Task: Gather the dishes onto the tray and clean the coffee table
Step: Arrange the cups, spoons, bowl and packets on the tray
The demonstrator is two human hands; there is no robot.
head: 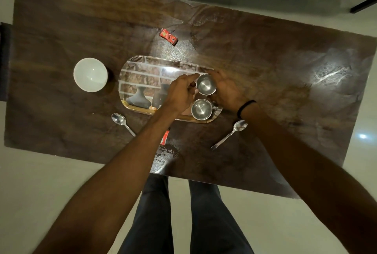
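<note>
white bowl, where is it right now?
In the head view, the white bowl sits on the coffee table, not on the tray: just off the tray's left end, above the left spoon.

**Dim room, hard glare on the tabletop**

I see low, warm light. White glare flares on the coffee table [330, 75] at right and across the tray [142, 70]. Edges bow from the wide lens; my forearms blur slightly.
</note>
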